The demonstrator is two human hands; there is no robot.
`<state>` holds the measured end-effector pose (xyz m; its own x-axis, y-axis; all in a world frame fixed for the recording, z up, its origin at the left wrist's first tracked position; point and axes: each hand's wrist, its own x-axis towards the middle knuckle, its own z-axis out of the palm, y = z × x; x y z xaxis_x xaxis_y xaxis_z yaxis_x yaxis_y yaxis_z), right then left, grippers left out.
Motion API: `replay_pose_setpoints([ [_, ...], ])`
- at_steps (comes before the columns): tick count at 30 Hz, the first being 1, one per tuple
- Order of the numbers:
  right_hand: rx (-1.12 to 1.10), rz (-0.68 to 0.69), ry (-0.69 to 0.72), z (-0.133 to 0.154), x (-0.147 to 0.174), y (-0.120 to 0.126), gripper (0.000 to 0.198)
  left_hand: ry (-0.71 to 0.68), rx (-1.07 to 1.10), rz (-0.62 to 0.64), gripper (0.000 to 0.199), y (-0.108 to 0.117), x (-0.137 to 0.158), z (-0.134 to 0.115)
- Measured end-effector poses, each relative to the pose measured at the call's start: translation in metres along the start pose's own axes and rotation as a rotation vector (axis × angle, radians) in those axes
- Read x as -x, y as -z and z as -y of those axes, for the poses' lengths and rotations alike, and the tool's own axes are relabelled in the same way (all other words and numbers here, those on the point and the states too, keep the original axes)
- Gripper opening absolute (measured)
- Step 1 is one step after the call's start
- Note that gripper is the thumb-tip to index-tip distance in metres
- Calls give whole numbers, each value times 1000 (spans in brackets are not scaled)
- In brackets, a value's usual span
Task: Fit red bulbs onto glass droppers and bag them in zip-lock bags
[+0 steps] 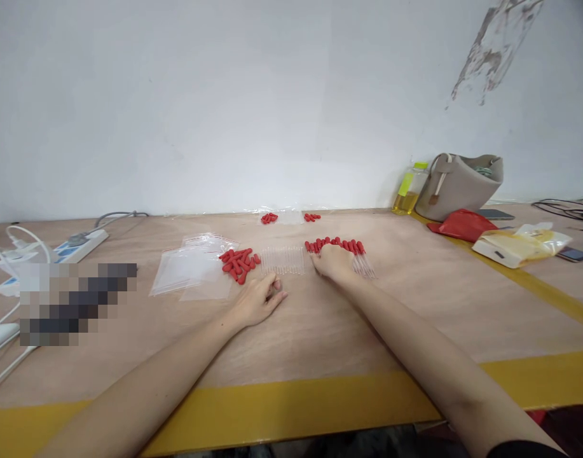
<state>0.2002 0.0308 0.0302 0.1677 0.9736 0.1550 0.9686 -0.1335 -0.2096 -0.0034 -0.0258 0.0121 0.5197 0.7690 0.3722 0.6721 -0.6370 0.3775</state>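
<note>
My left hand [260, 301] rests on the table, fingers loosely curled and thumb apart, with nothing seen in it. Just beyond it lies a row of thin clear tubes [282, 261], beside a loose pile of red rubber bulbs [238, 263]. To the right, a row of droppers [358, 247] has red bulbs fitted on clear tubes, bulbs pointing away from me. My right hand [334, 262] lies over the left part of this row and hides some of the tubes. Its fingers pinch at the leftmost dropper, close to the bulb.
Clear zip bags [177, 270] lie left of the bulbs. More red bulbs [269, 218] sit on plastic near the wall. A power strip [81, 247] with cables stands left. At right are a bottle [408, 191], a grey bag [463, 187], a red pouch [465, 226] and a yellowish packet [520, 245].
</note>
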Motion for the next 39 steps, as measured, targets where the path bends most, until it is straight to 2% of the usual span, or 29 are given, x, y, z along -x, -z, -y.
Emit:
replay_pose_setpoints([
  [6,-11,-59,37,0,1,-2,42,10,12,13,10,2,0,0],
  [13,-32,59,69,19,-2,-2,31,20,17,11,15,-3,-1,3],
  [17,-36,137,34,25,-10,0,26,77,-240,-160,19,15,-5,10],
  [19,-36,154,29,27,-13,0,26,171,-402,-196,20,31,-4,17],
  [21,-39,168,27,30,-15,0,27,307,-475,-144,23,44,-1,26],
  [23,-46,178,28,33,-15,1,27,372,-500,-64,26,51,2,34],
  [28,-84,168,55,24,-7,8,32,388,-546,-1,26,48,5,41],
  [31,-165,115,149,3,3,13,33,362,-534,-18,26,46,4,31],
  [36,-368,-65,508,-39,24,11,19,197,-321,-36,20,37,6,1],
  [39,-436,-151,653,-56,36,3,20,132,-199,0,13,23,8,-7],
])
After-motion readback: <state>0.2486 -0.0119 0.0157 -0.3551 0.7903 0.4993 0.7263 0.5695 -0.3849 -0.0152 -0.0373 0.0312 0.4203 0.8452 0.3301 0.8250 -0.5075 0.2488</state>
